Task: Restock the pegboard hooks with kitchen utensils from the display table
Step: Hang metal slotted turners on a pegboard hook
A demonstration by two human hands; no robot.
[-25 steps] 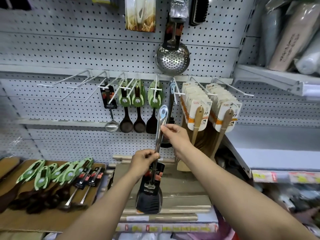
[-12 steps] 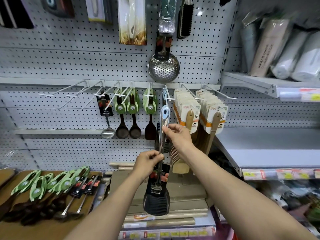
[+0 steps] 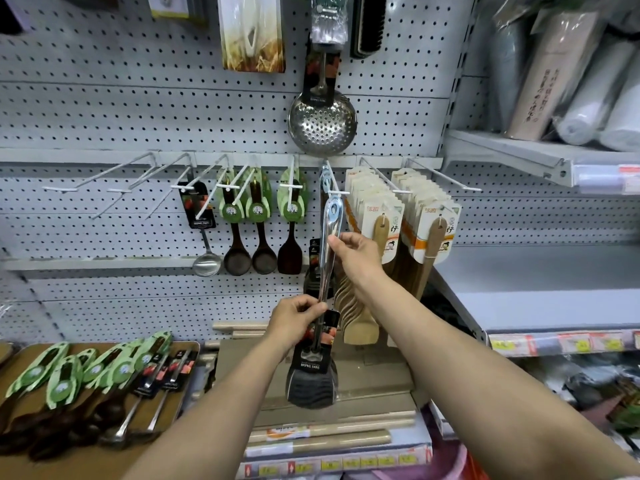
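I hold a black slotted turner (image 3: 311, 382) with a long shiny metal handle upright in front of the pegboard. My right hand (image 3: 356, 254) pinches the upper handle just below its blue hanging loop. My left hand (image 3: 298, 318) grips the lower handle above the black label card. The loop sits right under the tip of a white hook (image 3: 334, 191), where another blue-looped utensil hangs. On the display table at lower left lie several green-carded dark spoons (image 3: 62, 379) and steel utensils (image 3: 162, 379).
Two bare hooks (image 3: 104, 178) stick out at the left of the row. Ladle, dark spoons and carded wooden spatulas (image 3: 426, 216) hang on neighbouring hooks. A steel skimmer (image 3: 322, 123) hangs above. Rolling pins (image 3: 329, 434) lie below; grey shelves (image 3: 540, 296) stand right.
Both hands have raised the turner, bringing its blue loop up close under the hook's tip. The view has shifted slightly downward on the pegboard.
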